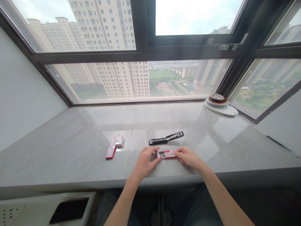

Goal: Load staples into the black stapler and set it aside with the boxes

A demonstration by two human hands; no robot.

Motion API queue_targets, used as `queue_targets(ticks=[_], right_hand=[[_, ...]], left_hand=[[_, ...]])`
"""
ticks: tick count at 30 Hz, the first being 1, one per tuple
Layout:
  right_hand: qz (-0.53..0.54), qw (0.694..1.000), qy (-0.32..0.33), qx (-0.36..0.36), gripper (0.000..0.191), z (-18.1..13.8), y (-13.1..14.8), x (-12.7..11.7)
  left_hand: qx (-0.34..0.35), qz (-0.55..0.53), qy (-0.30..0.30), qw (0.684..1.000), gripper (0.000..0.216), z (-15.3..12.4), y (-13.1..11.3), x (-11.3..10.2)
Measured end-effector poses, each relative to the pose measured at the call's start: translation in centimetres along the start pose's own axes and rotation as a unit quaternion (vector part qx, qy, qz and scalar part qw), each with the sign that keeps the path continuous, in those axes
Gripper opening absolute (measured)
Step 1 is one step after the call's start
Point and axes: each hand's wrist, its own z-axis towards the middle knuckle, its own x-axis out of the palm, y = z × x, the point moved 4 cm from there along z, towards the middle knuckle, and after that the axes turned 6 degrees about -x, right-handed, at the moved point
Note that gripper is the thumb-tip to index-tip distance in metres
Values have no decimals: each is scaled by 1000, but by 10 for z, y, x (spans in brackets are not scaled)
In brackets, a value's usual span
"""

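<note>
A small red and white staple box (169, 153) lies low over the sill in front of me, its inner tray partly slid out to the left. My left hand (146, 160) grips the tray end between thumb and fingers. At the other end, my right hand (188, 157) pinches the red and white sleeve. Grey staples seem to show inside the tray. Just beyond the hands rests a black stapler (162, 140), spread open with its metal channel showing. Off to the left lie a red and white box (111, 152) and small pale pink boxes (117, 141) touching it.
A stack of round plates or lids (217, 103) stands in the far right corner by the window. The marble-look sill (70, 157) ends at a front edge near my forearms. Below it at left is a white unit (42, 210) with a dark opening.
</note>
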Motion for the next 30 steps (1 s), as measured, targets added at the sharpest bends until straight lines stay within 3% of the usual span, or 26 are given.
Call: queue_targets(ticks=[3,6,9,12,15,17,19,22,26,30], right_hand=[[-86,995,-50,-4,37,-4,4,-15],[-200,969,-106,-96,28,-6,34,-15],[-306,935,-42,-172,20,1,69,4],[-413,893,18,-180,13,13,93,23],[-453,871,41,-186,9,23,103,33],[-438,875,36,-203,9,23,101,33],[-379,898,14,-222,10,17,92,26],[-236,945,-39,-225,16,4,63,7],[-136,969,-101,-181,32,-13,23,-15],[-140,974,-64,-164,47,-18,15,-12]], left_hand=[[-3,7,-7,1000,55,-2,2,-1],[-8,9,-12,1000,59,-2,2,0],[-8,12,-16,1000,56,-2,2,0],[-5,19,-18,1000,53,-2,2,-1],[-3,23,-15,1000,49,-2,1,-2],[-5,21,-14,1000,49,-2,1,-3],[-8,15,-14,1000,49,-2,1,-3],[-10,7,-12,1000,48,-2,2,-3],[-16,1,-28,999,44,-1,3,-3],[-62,9,-59,996,26,5,3,8]])
